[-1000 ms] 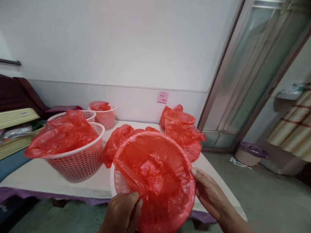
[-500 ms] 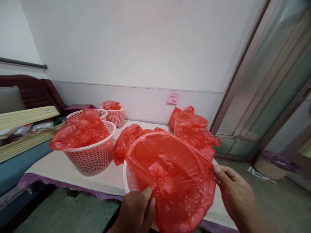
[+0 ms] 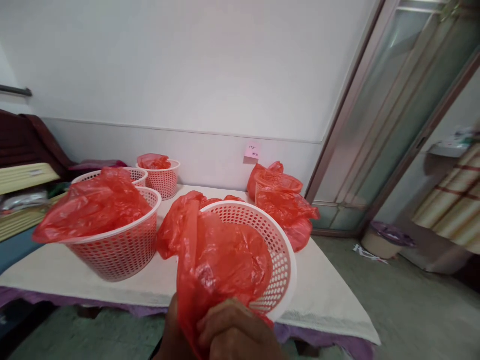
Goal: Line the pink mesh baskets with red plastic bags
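Note:
In front of me a white perforated plastic basket [image 3: 282, 272] tilts toward me, its right rim and inner wall bare. A thin red plastic bag [image 3: 228, 250] lies bunched inside it and drapes over the left side of the rim. At the near side my right hand [image 3: 236, 332] is closed round a gathered part of the bag. My left hand [image 3: 173, 335] is close beside it, mostly behind the red film, also gripping the bag; its fingertips are hidden.
Left on the white-covered table [image 3: 333, 300] stands a basket with a crumpled red bag [image 3: 108, 255], with two more baskets behind. At the back right are red-bagged baskets [image 3: 279, 182]. A sliding door frame [image 3: 345, 115] and a bin [image 3: 382, 242] stand further right.
My right hand has come left and down from the right rim to beside my left hand. The bag has come away from the right rim and is bunched at the near side. The view has turned right.

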A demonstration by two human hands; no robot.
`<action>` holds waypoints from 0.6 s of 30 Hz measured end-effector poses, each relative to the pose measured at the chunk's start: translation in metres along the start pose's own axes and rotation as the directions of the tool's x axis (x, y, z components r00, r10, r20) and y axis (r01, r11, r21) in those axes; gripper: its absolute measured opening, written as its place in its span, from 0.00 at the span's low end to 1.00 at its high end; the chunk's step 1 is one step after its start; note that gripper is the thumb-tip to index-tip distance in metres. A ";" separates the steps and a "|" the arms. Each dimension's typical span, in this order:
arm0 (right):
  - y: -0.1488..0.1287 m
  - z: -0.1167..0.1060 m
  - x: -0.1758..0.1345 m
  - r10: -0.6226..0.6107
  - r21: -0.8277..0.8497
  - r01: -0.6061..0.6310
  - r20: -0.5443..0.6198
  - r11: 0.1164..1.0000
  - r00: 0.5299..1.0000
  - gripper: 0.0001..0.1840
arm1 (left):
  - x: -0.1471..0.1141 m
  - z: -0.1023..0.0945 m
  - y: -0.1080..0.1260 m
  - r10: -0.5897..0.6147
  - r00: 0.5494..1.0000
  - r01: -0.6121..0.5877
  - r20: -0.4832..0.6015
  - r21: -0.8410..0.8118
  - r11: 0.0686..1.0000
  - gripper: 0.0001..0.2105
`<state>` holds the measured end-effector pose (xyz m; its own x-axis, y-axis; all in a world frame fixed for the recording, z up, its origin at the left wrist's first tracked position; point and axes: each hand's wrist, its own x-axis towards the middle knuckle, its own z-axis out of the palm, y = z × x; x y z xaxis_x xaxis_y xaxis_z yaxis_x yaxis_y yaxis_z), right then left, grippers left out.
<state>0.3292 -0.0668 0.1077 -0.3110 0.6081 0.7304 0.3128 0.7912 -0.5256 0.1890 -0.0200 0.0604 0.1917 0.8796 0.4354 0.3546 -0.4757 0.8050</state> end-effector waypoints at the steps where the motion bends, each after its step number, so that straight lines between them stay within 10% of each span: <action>1: 0.004 0.000 -0.002 -0.046 -0.052 0.044 -0.022 0.998 0.999 0.07 | 0.002 -0.003 0.002 -0.046 0.999 0.044 -0.024 -0.090 0.995 0.24; 6: 0.015 -0.005 -0.005 -0.089 -0.342 0.086 0.005 0.936 0.996 0.03 | 0.014 -0.016 0.017 -0.378 0.926 0.284 0.007 -0.672 0.684 0.23; 10: 0.016 -0.001 -0.009 -0.116 -0.376 0.111 0.009 0.920 0.993 0.02 | 0.011 -0.017 0.029 -0.348 0.924 0.362 0.157 -0.646 0.672 0.25; 14: 0.016 -0.005 -0.015 -0.071 -0.306 0.050 -0.056 0.951 0.996 0.08 | -0.002 -0.007 0.047 -0.390 0.912 0.203 -0.130 -0.683 0.701 0.17; 18: 0.019 -0.014 -0.019 0.033 -0.313 -0.079 -0.149 0.947 0.988 0.11 | -0.019 -0.009 0.047 -0.574 0.738 0.129 -0.354 -0.761 0.636 0.21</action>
<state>0.3532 -0.0648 0.0896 -0.1633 0.6173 0.7696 0.6012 0.6807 -0.4185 0.1939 -0.0591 0.0940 -0.3862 0.9224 0.0024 -0.4465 -0.1892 0.8746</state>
